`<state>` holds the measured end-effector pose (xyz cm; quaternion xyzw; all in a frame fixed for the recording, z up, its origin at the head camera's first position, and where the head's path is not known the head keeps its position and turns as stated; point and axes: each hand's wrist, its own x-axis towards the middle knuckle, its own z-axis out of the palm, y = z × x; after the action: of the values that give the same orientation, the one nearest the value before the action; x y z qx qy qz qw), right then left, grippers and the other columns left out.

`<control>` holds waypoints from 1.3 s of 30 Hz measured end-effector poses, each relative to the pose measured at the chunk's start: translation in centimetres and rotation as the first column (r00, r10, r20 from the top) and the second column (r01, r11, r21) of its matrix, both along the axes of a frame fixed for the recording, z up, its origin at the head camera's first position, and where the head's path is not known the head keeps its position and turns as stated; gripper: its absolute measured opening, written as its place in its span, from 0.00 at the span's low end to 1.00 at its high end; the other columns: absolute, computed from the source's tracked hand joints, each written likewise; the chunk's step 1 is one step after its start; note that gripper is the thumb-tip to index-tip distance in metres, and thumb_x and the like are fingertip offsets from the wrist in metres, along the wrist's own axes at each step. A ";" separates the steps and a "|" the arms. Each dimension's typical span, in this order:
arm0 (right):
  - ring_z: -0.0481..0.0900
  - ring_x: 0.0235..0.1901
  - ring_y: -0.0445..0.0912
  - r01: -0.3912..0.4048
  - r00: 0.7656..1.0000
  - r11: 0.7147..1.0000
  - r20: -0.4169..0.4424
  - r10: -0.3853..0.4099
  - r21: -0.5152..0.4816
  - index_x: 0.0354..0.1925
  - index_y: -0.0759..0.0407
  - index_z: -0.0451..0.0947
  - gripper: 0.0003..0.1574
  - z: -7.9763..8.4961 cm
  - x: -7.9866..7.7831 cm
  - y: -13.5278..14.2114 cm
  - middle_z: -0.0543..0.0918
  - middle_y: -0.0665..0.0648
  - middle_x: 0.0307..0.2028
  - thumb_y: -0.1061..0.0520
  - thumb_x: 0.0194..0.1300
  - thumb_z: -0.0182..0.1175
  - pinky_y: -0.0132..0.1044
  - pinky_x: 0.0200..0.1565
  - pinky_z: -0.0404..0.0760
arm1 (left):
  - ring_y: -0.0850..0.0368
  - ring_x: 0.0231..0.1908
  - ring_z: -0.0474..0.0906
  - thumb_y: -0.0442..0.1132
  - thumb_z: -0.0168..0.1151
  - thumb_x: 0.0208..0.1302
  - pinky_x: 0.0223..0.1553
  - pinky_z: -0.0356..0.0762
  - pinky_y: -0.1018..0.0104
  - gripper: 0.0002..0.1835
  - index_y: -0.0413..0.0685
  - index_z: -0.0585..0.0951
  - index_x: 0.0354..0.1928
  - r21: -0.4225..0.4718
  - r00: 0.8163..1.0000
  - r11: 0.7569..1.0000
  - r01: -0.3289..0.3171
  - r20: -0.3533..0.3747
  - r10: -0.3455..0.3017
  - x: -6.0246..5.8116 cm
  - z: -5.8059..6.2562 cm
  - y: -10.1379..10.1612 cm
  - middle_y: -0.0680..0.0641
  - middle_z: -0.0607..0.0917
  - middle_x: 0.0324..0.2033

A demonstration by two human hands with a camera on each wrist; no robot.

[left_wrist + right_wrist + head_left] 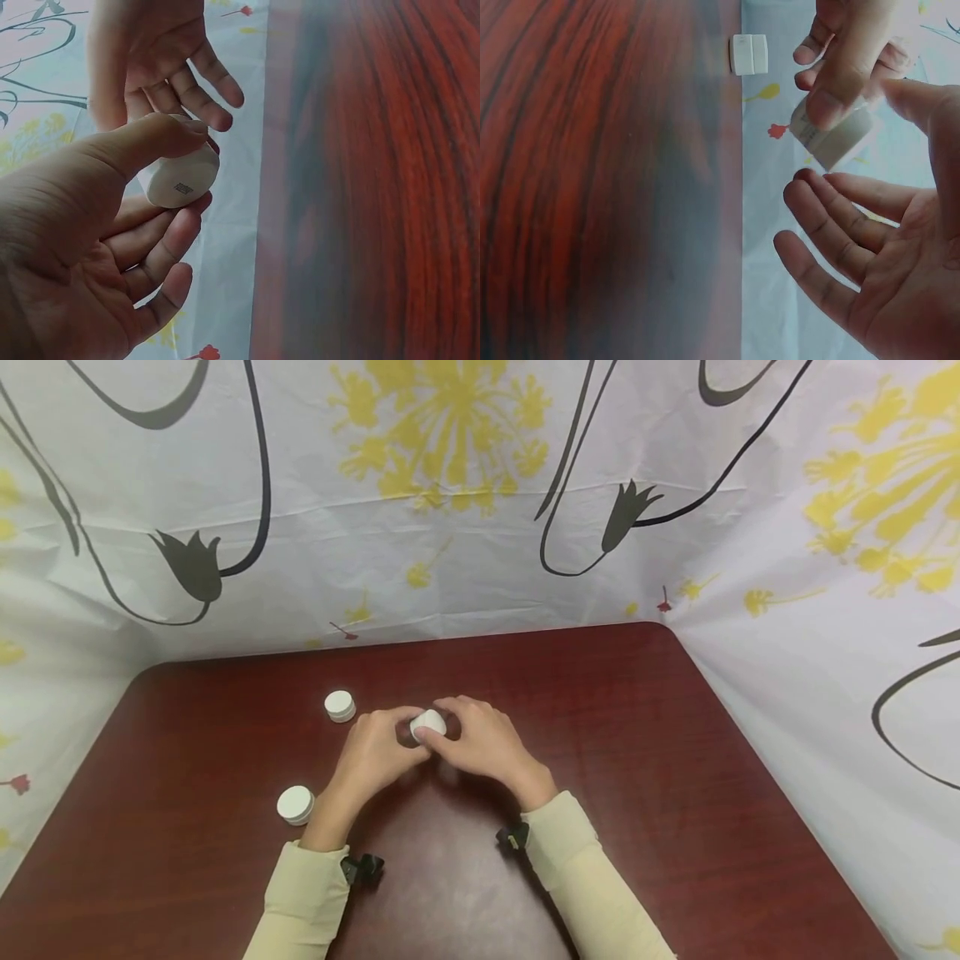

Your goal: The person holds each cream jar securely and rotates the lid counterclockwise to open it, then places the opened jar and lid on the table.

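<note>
A small white round jar with a lid [429,720] is held above the table by my left hand [373,750]. In the left wrist view, the left thumb presses one side of the jar [184,180] and fingers curl behind it; a small dark printed mark shows on its flat end. My right hand [486,742] is close on the other side, its thumb overlapping the jar in the head view. The right wrist view shows the right hand's fingers [832,232] loosely spread beside the tilted jar [840,139].
Two more white lidded jars stand on the dark red wooden table [637,760]: one [340,705] beyond the left hand, another [296,804] beside the left wrist. A patterned white sheet [465,560] hangs along the table's back and sides.
</note>
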<state>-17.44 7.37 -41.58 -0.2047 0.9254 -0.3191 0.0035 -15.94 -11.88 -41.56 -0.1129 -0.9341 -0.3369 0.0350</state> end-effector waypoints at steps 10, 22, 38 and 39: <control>0.78 0.25 0.40 0.101 0.995 0.995 -0.005 -0.101 -0.022 0.42 0.45 0.86 0.30 -0.1 -0.2 0.1 0.82 0.43 0.25 0.25 0.73 0.54 0.38 0.29 0.76 | 0.55 0.27 0.72 0.44 0.76 0.54 0.33 0.72 0.61 0.24 0.49 0.89 0.54 -0.007 1.000 1.000 0.002 -0.022 -0.002 0.1 0.4 0.5 0.48 0.90 0.34; 0.78 0.26 0.39 0.051 0.998 0.997 -0.026 -0.053 -0.050 0.44 0.44 0.87 0.22 -0.4 -0.2 0.0 0.83 0.43 0.27 0.32 0.73 0.61 0.37 0.31 0.76 | 0.44 0.51 0.90 0.44 0.76 0.55 0.51 0.85 0.48 0.25 0.48 0.88 0.56 0.013 1.000 1.000 0.007 -0.020 -0.007 0.2 0.0 0.5 0.45 0.93 0.50; 0.85 0.38 0.45 0.013 1.000 0.999 -0.009 -0.014 -0.045 0.55 0.51 0.86 0.25 -0.2 -0.1 0.0 0.88 0.48 0.40 0.37 0.73 0.63 0.41 0.41 0.82 | 0.43 0.52 0.90 0.44 0.77 0.54 0.51 0.85 0.47 0.25 0.47 0.89 0.55 -0.001 1.000 1.000 -0.004 -0.022 0.004 0.0 -0.2 0.4 0.46 0.93 0.50; 0.85 0.38 0.45 0.010 1.000 0.999 -0.004 -0.010 -0.050 0.56 0.51 0.85 0.26 -0.1 -0.1 0.0 0.88 0.49 0.41 0.36 0.73 0.63 0.41 0.41 0.82 | 0.43 0.52 0.90 0.44 0.77 0.54 0.51 0.85 0.47 0.24 0.47 0.89 0.55 -0.002 1.000 1.000 -0.003 -0.029 0.003 0.0 -0.2 0.3 0.45 0.93 0.50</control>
<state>-17.52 7.38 -41.71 -0.2009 0.9180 -0.3418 -0.0051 -15.91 -11.56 -41.77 -0.1165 -0.9340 -0.3341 0.0490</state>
